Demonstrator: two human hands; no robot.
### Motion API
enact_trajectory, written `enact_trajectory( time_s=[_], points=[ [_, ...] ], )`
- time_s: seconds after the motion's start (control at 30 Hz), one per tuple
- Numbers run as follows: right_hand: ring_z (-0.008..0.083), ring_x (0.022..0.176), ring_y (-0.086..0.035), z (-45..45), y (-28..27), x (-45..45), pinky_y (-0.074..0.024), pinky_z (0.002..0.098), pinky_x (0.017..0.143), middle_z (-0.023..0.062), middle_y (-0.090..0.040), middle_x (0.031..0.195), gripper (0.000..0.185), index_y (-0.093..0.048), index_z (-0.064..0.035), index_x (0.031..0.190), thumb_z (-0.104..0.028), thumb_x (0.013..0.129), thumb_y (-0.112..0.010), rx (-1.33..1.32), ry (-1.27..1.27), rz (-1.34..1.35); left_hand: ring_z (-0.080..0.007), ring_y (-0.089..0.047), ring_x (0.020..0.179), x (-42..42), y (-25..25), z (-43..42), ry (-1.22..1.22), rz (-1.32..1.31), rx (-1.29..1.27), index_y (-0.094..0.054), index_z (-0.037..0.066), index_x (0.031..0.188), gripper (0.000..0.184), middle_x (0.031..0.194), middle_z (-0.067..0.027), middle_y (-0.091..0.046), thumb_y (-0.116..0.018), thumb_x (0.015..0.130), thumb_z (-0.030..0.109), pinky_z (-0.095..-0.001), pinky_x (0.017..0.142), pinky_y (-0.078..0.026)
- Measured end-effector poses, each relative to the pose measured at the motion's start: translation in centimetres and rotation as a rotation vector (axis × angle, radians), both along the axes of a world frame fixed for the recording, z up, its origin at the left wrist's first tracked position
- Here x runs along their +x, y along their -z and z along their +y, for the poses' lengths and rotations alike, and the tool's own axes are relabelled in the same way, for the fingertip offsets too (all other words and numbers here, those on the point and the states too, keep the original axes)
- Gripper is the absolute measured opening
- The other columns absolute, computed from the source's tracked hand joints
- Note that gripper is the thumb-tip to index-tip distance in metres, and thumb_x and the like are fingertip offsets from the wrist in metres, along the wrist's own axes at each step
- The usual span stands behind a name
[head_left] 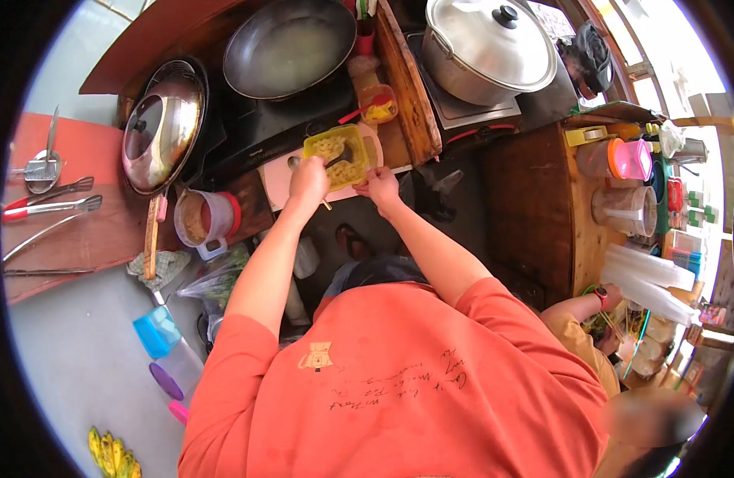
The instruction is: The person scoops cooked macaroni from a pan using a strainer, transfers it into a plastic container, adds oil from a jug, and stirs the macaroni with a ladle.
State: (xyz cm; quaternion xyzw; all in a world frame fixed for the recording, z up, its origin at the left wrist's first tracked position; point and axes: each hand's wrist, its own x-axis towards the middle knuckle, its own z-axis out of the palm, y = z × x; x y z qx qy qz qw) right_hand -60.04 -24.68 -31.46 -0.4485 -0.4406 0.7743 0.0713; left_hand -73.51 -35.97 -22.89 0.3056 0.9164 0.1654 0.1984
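A yellow-green rectangular plastic container holds pale yellow chunks of food. It rests over a pale pink board at the counter's front edge. My left hand is closed around the handle of a dark spoon, whose bowl lies among the chunks. A light handle end pokes out below that hand. At the container's near right corner, my right hand pinches the rim.
A wok with cloudy liquid sits behind the container, beside a lidded pan. A large lidded pot stands right. A small tub with a red spoon is near the container. Another person's hand shows at right.
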Motion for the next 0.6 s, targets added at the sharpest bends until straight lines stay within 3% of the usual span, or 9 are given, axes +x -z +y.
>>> enact_trajectory(
  time_s=[0.07, 0.1, 0.13, 0.2, 0.23, 0.33, 0.5, 0.6],
  points=[
    [0.0274, 0.076, -0.072, 0.0, 0.1, 0.1, -0.062, 0.0347, 0.068, 0.0162, -0.063, 0.082, 0.03, -0.043, 0.0051, 0.107, -0.024, 0.104, -0.05, 0.014, -0.008, -0.006, -0.0421, -0.067, 0.094, -0.9, -0.7, -1.2, -0.048, -0.052, 0.125, -0.074, 0.003, 0.1, 0.024, 0.093, -0.0271, -0.069, -0.06, 0.08, 0.003, -0.0472, 0.084, -0.054],
    [0.0271, 0.076, -0.072, 0.0, 0.0, 0.0, -0.0619, 0.0345, 0.067, 0.016, -0.063, 0.081, 0.031, -0.044, 0.0054, 0.107, -0.025, 0.104, -0.05, 0.032, -0.022, -0.012, -0.0325, -0.072, 0.067, -1.9, -0.4, -2.3, 0.158, 0.203, 0.299, -0.072, -0.003, 0.105, 0.023, 0.076, -0.0238, -0.069, -0.061, 0.087, 0.007, -0.0415, 0.064, -0.058],
    [0.0271, 0.076, -0.072, -0.1, 0.2, 0.0, -0.0619, 0.0345, 0.067, 0.016, -0.063, 0.081, 0.031, -0.044, 0.0054, 0.107, -0.025, 0.104, -0.05, 0.027, -0.017, -0.011, -0.0325, -0.072, 0.067, -1.9, -1.4, -2.4, 0.164, 0.203, 0.295, -0.072, -0.003, 0.105, 0.023, 0.076, -0.0238, -0.069, -0.061, 0.087, 0.007, -0.0415, 0.064, -0.058],
    [0.027, 0.075, -0.072, 0.0, 0.6, 0.0, -0.0616, 0.0341, 0.067, 0.0154, -0.063, 0.08, 0.03, -0.045, 0.0054, 0.106, -0.023, 0.104, -0.051, 0.042, -0.013, -0.024, -0.0218, -0.068, 0.056, -1.8, -4.3, -2.5, -0.139, -0.297, 0.232, -0.07, -0.004, 0.11, 0.024, 0.069, -0.0145, -0.066, -0.058, 0.091, 0.005, -0.0359, 0.052, -0.058],
    [0.027, 0.075, -0.072, 0.0, 0.4, 0.0, -0.0616, 0.0341, 0.067, 0.0154, -0.063, 0.08, 0.03, -0.045, 0.0054, 0.106, -0.023, 0.104, -0.051, 0.041, -0.007, -0.023, -0.0137, -0.064, 0.055, -2.0, -4.1, -2.8, -0.109, -0.312, 0.189, -0.068, -0.005, 0.114, 0.025, 0.067, -0.0087, -0.063, -0.055, 0.094, 0.004, -0.0322, 0.048, -0.058],
    [0.0263, 0.075, -0.072, 0.3, -0.2, 0.2, -0.0614, 0.0338, 0.066, 0.0146, -0.062, 0.08, 0.028, -0.046, 0.005, 0.106, -0.022, 0.103, -0.053, -0.018, -0.004, -0.022, -0.0149, -0.063, 0.052, -2.7, -3.9, -3.7, -0.161, -0.408, 0.232, -0.068, -0.005, 0.114, 0.026, 0.067, -0.0103, -0.063, -0.056, 0.093, 0.004, -0.0328, 0.048, -0.058],
    [0.0239, 0.073, -0.072, 0.2, -0.6, 0.5, -0.0608, 0.0329, 0.065, 0.0126, -0.062, 0.078, 0.029, -0.047, 0.0017, 0.119, -0.019, 0.101, -0.056, 0.088, -0.03, 0.026, -0.0315, -0.072, 0.063, -3.6, -2.5, -5.2, -0.098, -0.27, 0.069, -0.072, -0.001, 0.108, 0.024, 0.081, -0.0231, -0.07, -0.057, 0.089, 0.003, -0.0414, 0.056, -0.06],
    [0.0229, 0.071, -0.071, 0.2, -0.1, 0.3, -0.0604, 0.0323, 0.064, 0.0112, -0.062, 0.076, 0.03, -0.048, 0.0, 0.123, -0.019, 0.101, -0.057, 0.072, -0.045, 0.02, -0.0292, -0.072, 0.063, -2.7, 0.8, -4.3, -0.18, -0.381, 0.082, -0.071, -0.006, 0.107, 0.026, 0.081, -0.0208, -0.07, -0.053, 0.088, -0.003, -0.0389, 0.055, -0.06]
  ],
)
